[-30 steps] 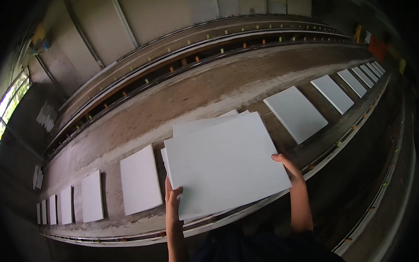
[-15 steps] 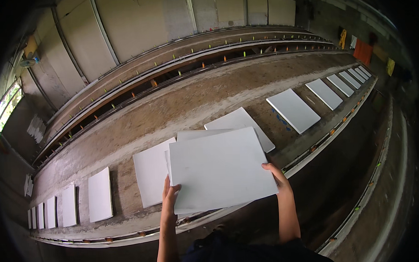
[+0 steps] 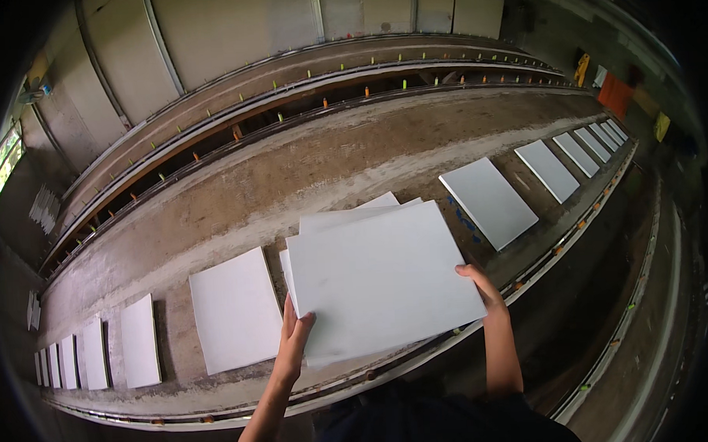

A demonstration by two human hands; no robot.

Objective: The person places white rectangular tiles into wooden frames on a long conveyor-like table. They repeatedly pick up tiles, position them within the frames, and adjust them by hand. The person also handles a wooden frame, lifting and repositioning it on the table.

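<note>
I hold a large white square tile flat in front of me, above a long dusty concrete bed. My left hand grips its lower left edge and my right hand grips its right edge. Under the held tile, the edges of other white tiles show at its top; I cannot tell whether they lie on the bed or are part of a stack in my hands. A laid white tile lies on the bed just to the left, another to the right.
Rows of white tiles run along the bed to the far left and far right. A metal rail edges the bed in front of me. A deep channel with coloured pegs runs behind it, below a panelled wall.
The view has shifted a little between frames. The held tile stays in both hands and now sits lower over the gap between the laid tiles.
</note>
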